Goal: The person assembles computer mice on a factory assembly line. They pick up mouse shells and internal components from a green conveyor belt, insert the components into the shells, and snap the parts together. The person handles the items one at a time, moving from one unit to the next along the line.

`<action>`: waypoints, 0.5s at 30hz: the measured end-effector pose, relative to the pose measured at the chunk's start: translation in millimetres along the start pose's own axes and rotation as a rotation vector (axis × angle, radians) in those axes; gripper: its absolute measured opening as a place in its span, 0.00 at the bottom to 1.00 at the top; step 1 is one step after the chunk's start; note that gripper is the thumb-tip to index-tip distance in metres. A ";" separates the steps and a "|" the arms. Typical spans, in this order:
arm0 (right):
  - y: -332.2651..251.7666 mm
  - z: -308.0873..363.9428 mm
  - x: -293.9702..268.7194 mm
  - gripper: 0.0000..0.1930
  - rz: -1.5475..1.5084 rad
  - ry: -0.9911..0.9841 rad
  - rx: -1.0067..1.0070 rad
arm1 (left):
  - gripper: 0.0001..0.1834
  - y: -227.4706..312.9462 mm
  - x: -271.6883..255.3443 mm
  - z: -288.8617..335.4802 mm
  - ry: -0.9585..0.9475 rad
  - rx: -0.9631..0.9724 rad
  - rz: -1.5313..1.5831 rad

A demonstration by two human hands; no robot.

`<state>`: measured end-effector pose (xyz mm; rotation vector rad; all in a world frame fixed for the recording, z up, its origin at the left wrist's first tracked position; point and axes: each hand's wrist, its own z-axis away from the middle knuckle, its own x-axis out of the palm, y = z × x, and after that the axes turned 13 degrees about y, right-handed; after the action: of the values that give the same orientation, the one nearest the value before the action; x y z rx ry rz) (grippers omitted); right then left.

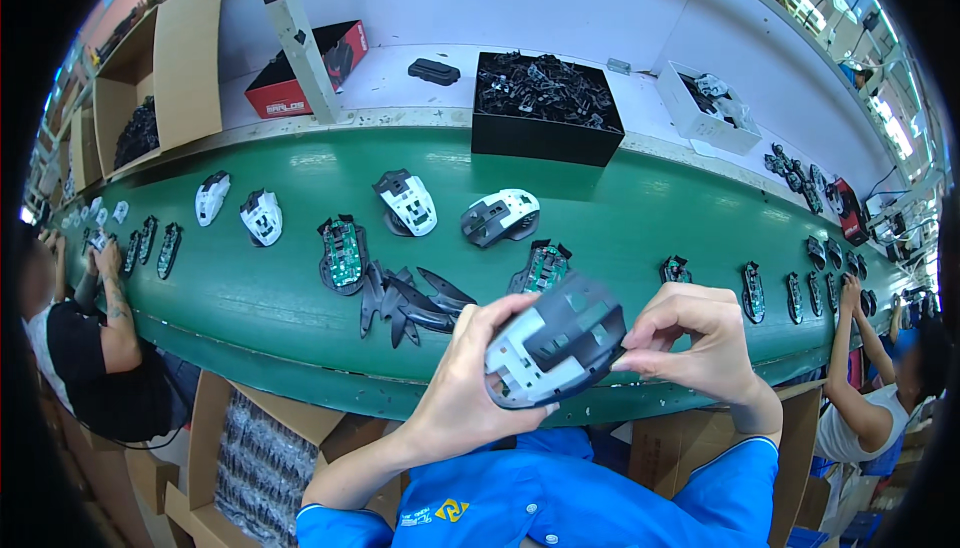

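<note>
Above the near edge of the green bench, my left hand (465,378) grips a partly assembled computer mouse (555,343), tilted, its grey and white shell facing up. My right hand (700,338) is closed in a pinch at the mouse's right edge; a small dark bit shows at the fingertips, but I cannot tell whether it is a separate piece. Just beyond the held mouse lies a mouse base with a green circuit board (547,266). Left of it is a pile of curved black plastic side pieces (410,303).
Several white-and-grey mouse shells (408,203) and open mouse bases (343,253) lie along the green bench (250,293). A black box (545,138) of small black parts stands at the back. Co-workers sit left (110,348) and right (865,408). An open carton (205,448) stands below.
</note>
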<state>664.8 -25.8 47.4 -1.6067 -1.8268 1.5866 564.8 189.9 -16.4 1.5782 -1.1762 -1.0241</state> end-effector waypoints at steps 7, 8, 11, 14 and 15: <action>3.2 -5.4 -1.4 0.13 0.031 -0.041 0.058 | 0.48 5.1 -4.9 -1.8 -0.011 -0.015 -0.056; 5.6 -5.6 -3.0 0.15 0.032 -0.049 0.066 | 0.48 4.3 -3.9 -1.6 -0.003 -0.008 -0.033; 2.2 -15.3 7.7 0.36 -0.246 -0.108 0.187 | 0.47 3.6 -2.2 2.0 -0.026 -0.105 0.072; 16.3 -24.9 12.1 0.48 -0.448 -0.311 0.279 | 0.47 11.8 -1.6 -1.0 -0.058 -0.046 0.002; 24.0 -25.4 16.5 0.48 -0.501 -0.354 0.298 | 0.47 17.5 -6.4 -2.0 -0.060 0.001 -0.087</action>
<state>691.0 -3.1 30.4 -0.7011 -1.8417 1.8528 561.3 193.8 1.6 1.6213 -1.1565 -1.1346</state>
